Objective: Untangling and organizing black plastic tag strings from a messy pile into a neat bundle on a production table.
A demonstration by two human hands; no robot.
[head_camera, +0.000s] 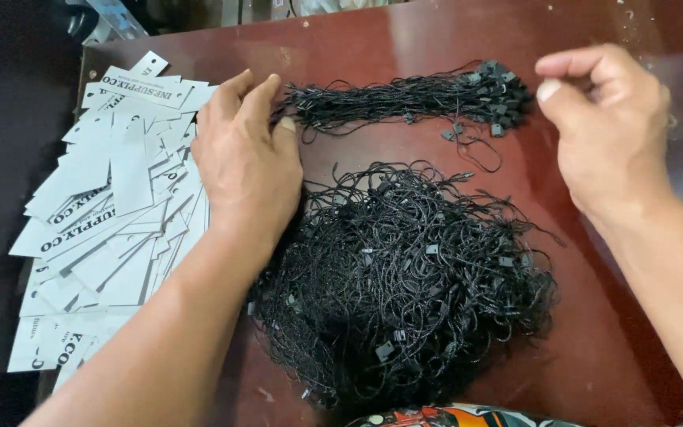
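Two heaps of black string loops sit on the dark red bench (610,332): I see the big tangled pile (401,285) near, and the tidy bundle (413,99) far, its long axis running left to right. My left hand (247,162) lies flat, fingertips touching the bundle's left end (the closer hand). My right hand (606,126) hovers curled, pinching nothing visible. White card tags (112,213) fan out left.

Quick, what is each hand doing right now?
Left hand: open, flat, fingertips touching the straight bundle of black string fasteners.
Right hand: fingers curled shut; holding anything cannot be told.
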